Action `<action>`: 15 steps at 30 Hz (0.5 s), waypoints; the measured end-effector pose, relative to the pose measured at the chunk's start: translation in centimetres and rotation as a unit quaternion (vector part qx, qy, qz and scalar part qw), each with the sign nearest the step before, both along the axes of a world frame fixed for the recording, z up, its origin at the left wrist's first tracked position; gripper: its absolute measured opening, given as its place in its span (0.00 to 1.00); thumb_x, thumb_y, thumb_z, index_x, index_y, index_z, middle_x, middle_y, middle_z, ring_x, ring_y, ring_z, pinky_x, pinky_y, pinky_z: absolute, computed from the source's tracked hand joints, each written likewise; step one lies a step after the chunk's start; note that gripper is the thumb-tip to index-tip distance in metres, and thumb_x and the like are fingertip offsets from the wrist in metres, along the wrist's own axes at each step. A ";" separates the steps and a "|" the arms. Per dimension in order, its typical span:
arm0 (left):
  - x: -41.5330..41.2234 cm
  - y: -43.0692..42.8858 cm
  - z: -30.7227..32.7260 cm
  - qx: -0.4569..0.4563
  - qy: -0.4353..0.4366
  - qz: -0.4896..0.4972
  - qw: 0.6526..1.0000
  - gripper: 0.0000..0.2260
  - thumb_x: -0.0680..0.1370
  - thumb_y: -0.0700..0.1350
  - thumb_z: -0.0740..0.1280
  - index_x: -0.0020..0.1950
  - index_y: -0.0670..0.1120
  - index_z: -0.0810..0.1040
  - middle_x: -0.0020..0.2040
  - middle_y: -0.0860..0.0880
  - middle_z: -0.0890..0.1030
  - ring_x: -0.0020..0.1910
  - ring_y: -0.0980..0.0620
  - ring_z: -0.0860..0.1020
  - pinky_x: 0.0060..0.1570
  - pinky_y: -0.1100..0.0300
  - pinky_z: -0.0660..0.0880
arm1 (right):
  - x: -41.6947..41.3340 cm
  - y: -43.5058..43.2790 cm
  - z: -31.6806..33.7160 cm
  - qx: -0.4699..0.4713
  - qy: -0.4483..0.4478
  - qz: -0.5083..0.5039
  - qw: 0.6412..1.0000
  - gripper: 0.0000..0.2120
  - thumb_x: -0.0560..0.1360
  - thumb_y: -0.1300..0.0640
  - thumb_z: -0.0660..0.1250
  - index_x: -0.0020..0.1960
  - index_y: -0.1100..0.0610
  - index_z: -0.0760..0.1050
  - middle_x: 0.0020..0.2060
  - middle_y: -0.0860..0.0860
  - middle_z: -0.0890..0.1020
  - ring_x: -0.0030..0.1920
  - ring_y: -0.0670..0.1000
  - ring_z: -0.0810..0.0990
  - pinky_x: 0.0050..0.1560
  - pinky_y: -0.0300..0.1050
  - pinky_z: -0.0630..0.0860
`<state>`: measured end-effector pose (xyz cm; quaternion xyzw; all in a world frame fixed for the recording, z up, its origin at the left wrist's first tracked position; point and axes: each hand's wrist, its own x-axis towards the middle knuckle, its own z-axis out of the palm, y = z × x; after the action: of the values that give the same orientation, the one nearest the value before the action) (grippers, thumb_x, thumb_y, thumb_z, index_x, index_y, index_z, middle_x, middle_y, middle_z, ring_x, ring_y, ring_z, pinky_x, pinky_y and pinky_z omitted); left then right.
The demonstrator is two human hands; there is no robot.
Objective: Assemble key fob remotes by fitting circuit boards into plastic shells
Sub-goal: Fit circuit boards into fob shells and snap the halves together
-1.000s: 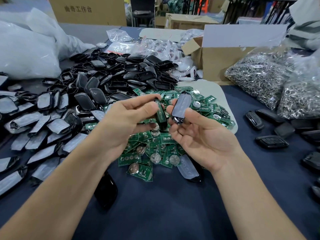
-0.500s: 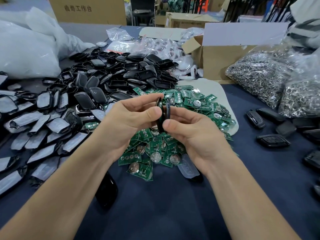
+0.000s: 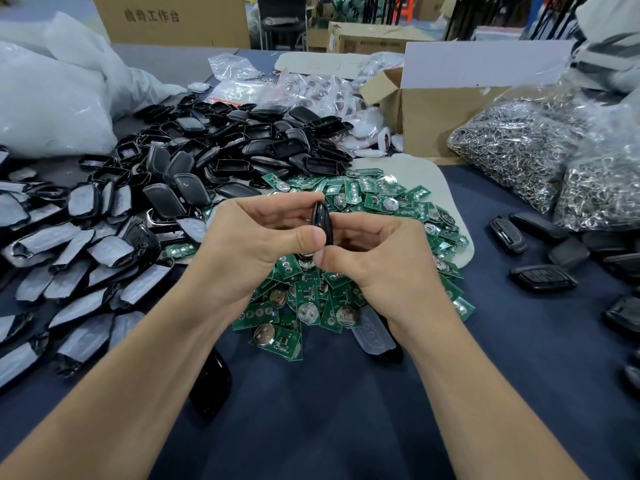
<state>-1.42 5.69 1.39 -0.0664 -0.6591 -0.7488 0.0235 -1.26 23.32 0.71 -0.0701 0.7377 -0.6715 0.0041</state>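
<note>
A black key fob [image 3: 322, 223] stands on edge between my two hands, its two shell halves pressed together. My left hand [image 3: 249, 251] pinches it from the left with thumb and fingers. From the right, my right hand [image 3: 384, 261] pinches the same fob, thumb against its lower end. Whatever is inside the fob is hidden. Below and behind my hands lies a heap of green circuit boards [image 3: 311, 306] with coin cells. A big pile of black plastic shells [image 3: 221, 154] fills the back left.
Film-covered shell fronts [image 3: 69, 258] spread along the left. Several closed black fobs [image 3: 540, 275] lie at the right. Bags of metal key rings [image 3: 540, 147] and a cardboard box [image 3: 436, 116] stand at the back right. A film-covered shell [image 3: 374, 334] lies under my right wrist, and another black shell [image 3: 211, 386] under my left forearm.
The two shell halves, held apart one in each hand, came together edge-on and are now pressed into one fob between both hands.
</note>
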 end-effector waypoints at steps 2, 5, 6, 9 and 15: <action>0.0 0.0 0.0 0.001 0.000 0.002 1.000 0.21 0.59 0.47 0.83 0.52 0.51 0.89 0.49 0.45 0.89 0.48 0.52 0.86 0.51 0.64 0.80 | 0.0 0.0 0.1 0.017 0.009 0.006 1.000 0.18 0.65 0.65 0.83 0.51 0.51 0.88 0.41 0.46 0.89 0.45 0.48 0.88 0.52 0.49 0.85; 0.0 0.1 -0.1 -0.005 -0.004 0.013 1.000 0.20 0.59 0.48 0.82 0.51 0.52 0.90 0.48 0.46 0.89 0.47 0.53 0.86 0.50 0.65 0.80 | 0.0 0.1 0.1 0.030 0.016 0.017 0.999 0.17 0.64 0.63 0.83 0.49 0.47 0.87 0.42 0.45 0.89 0.46 0.47 0.88 0.53 0.52 0.84; 0.1 0.1 -0.1 -0.009 -0.004 0.015 1.000 0.20 0.59 0.48 0.82 0.50 0.51 0.90 0.48 0.46 0.88 0.47 0.54 0.85 0.50 0.66 0.80 | 0.0 0.2 0.1 0.035 0.016 0.018 0.999 0.17 0.64 0.62 0.83 0.49 0.46 0.87 0.42 0.45 0.89 0.46 0.47 0.88 0.53 0.52 0.84; 0.1 0.2 -0.1 -0.027 0.000 0.020 0.999 0.20 0.59 0.48 0.82 0.50 0.52 0.90 0.47 0.47 0.88 0.47 0.54 0.85 0.50 0.66 0.80 | 0.1 0.2 0.2 0.045 0.019 0.020 0.999 0.17 0.65 0.63 0.83 0.49 0.47 0.88 0.41 0.45 0.89 0.45 0.46 0.88 0.53 0.52 0.85; 0.6 0.8 0.4 -0.052 -0.006 0.055 0.997 0.16 0.64 0.47 0.81 0.51 0.50 0.90 0.47 0.45 0.88 0.49 0.48 0.87 0.51 0.58 0.83 | 0.4 0.0 0.3 0.078 0.034 -0.007 0.996 0.18 0.66 0.62 0.82 0.52 0.45 0.87 0.39 0.42 0.88 0.42 0.44 0.88 0.49 0.49 0.85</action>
<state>-0.84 6.46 1.74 -0.0267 -0.6997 -0.7116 0.0576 -0.89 23.28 0.98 -0.0873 0.7878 -0.6093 -0.0203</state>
